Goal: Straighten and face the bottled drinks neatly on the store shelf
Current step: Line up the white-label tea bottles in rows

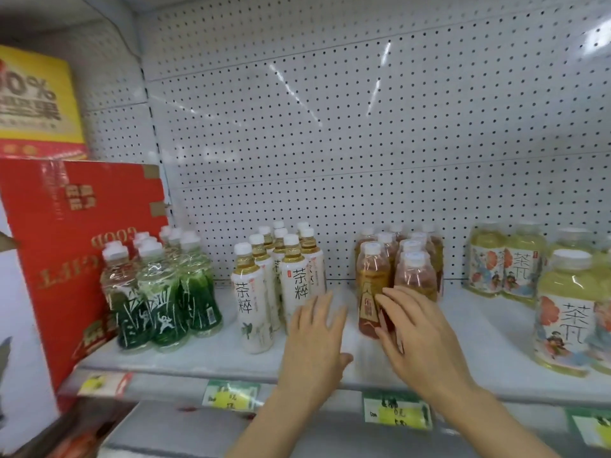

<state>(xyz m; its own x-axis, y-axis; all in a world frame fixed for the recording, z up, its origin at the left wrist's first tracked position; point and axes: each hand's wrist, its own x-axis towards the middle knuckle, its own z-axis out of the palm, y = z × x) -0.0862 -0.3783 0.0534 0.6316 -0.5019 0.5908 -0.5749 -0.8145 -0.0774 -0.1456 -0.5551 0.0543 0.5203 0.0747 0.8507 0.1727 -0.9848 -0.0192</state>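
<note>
just one head cam here, close up, looking forward and slightly down at the shelf (pixel 205 358), pegboard (pixel 363 127) toward 12 o'clock

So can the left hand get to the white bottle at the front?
Probably yes. The left hand is open and hovering just right of the front white bottle, with only bare shelf between them. The right hand is busy over at the red-brown bottle, so it isn't in the way.

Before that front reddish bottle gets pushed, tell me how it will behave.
The front reddish bottle is tall, narrow and looks full, so it probably tips if pushed high. Its glossy label may slip under the right hand.
</note>
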